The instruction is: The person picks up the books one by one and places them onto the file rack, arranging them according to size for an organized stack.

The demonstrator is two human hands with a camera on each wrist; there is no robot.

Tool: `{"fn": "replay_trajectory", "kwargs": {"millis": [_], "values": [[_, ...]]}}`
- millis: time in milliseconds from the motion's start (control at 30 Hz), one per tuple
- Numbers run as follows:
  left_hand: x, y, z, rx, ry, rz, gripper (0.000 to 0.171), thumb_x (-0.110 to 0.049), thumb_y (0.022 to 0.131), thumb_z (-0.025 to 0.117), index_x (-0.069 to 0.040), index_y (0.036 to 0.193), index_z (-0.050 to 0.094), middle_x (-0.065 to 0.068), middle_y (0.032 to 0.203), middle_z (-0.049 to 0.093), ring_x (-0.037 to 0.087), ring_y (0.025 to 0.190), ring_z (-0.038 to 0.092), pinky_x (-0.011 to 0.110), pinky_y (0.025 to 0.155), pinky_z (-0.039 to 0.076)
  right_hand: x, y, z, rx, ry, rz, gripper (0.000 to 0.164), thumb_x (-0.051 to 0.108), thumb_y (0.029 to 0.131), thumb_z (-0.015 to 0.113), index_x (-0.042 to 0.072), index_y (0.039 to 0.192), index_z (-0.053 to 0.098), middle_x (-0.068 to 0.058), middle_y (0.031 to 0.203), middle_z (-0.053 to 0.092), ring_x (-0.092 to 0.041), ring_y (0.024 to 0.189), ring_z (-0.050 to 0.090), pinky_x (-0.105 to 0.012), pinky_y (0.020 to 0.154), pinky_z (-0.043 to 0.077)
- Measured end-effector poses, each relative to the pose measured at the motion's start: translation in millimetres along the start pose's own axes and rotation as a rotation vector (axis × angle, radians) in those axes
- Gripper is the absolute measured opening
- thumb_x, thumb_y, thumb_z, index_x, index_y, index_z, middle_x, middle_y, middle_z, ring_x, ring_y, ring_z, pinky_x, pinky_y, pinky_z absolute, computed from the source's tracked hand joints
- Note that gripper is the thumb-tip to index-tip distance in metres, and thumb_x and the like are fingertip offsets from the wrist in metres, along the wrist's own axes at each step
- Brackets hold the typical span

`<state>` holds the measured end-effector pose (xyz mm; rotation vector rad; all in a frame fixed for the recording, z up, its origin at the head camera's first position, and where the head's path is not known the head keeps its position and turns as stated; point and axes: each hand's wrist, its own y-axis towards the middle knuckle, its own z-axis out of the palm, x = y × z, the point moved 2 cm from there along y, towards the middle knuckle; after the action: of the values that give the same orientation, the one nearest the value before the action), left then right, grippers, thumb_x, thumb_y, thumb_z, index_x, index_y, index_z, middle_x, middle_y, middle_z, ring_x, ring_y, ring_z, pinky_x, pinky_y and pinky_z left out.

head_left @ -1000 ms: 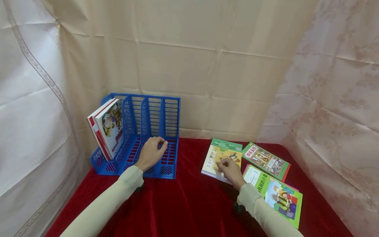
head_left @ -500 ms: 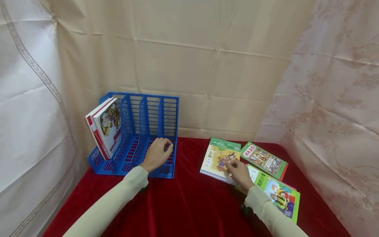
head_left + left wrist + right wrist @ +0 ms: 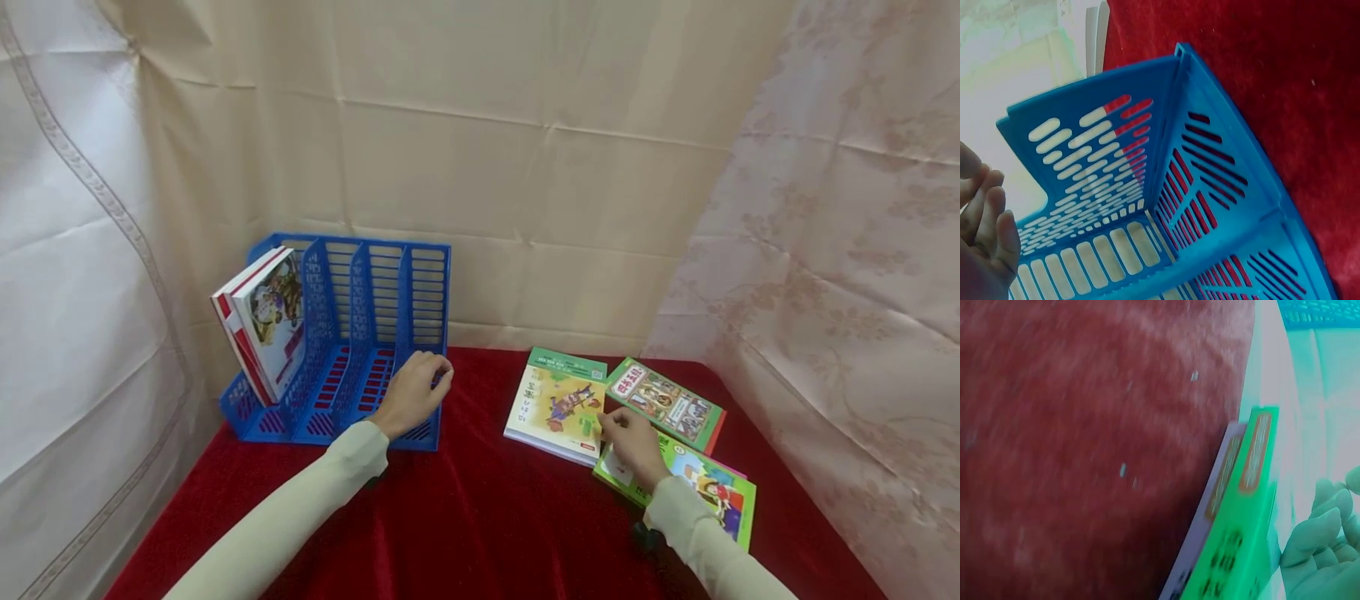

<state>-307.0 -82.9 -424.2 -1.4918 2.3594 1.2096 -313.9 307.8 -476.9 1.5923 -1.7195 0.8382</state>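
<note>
My left hand hovers over the right-hand slots of a blue divided file rack, fingers loosely bent and holding nothing. In the left wrist view, the fingers are beside the rack's perforated end wall. My right hand, also loosely bent, is over the left end of a bright green picture book, hiding part of it. Just left of that hand lies a stack topped by a yellow-and-green book. In the right wrist view, the green book's spine lies over a purplish one.
Books with red and white spines lean in the rack's leftmost slot. Behind the green picture book lies a comic-style book with a green border. Red cloth covers the table; pale curtains hang at the back and sides.
My right hand has moved right, from over the yellow-and-green book to over the green picture book. My left hand has drifted right above the rack. The view has shifted slightly.
</note>
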Motion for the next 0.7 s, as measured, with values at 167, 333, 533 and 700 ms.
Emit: {"fn": "replay_trajectory", "kwargs": {"millis": [167, 333, 533, 700], "values": [[-6.0, -1.2, 6.7, -0.014, -0.005, 0.053, 0.007, -0.01, 0.1, 0.065, -0.009, 0.1, 0.072, -0.002, 0.09, 0.065, 0.017, 0.084, 0.056, 0.03, 0.069, 0.048, -6, -5, -11, -0.005, 0.013, -0.008, 0.047, 0.046, 0.105, 0.056, 0.0, 0.109, 0.063, -0.015, 0.099, 0.065, -0.02, 0.067, 0.054, -0.036, 0.057, 0.049], [-12.8, -2.3, 15.7, -0.004, -0.023, 0.071, 0.006, -0.011, 0.099, 0.067, -0.01, 0.101, 0.072, -0.002, 0.092, 0.066, 0.019, 0.087, 0.057, 0.03, 0.071, 0.049, -17, -6, -22, -0.022, 0.032, 0.044, 0.045, 0.046, 0.105, 0.056, 0.002, 0.113, 0.061, -0.011, 0.095, 0.063, -0.017, 0.062, 0.05, -0.035, 0.054, 0.048], [-19.4, -3.8, 25.7, 0.01, -0.037, 0.1, 0.005, -0.009, 0.098, 0.068, -0.008, 0.101, 0.072, 0.0, 0.094, 0.068, 0.022, 0.09, 0.06, 0.03, 0.074, 0.051, -24, -6, -30, 0.008, 0.074, 0.077, 0.039, 0.039, 0.106, 0.056, 0.001, 0.111, 0.058, -0.008, 0.084, 0.061, -0.013, 0.048, 0.04, -0.034, 0.049, 0.044], [-27.9, -5.2, 33.2, 0.032, -0.043, 0.106, 0.006, -0.009, 0.099, 0.067, -0.008, 0.102, 0.073, -0.001, 0.095, 0.069, 0.017, 0.091, 0.059, 0.029, 0.076, 0.051, -25, -6, -30, 0.023, 0.026, 0.076, 0.041, 0.039, 0.105, 0.058, 0.0, 0.118, 0.06, -0.008, 0.09, 0.064, -0.013, 0.051, 0.043, -0.034, 0.05, 0.044]]}}
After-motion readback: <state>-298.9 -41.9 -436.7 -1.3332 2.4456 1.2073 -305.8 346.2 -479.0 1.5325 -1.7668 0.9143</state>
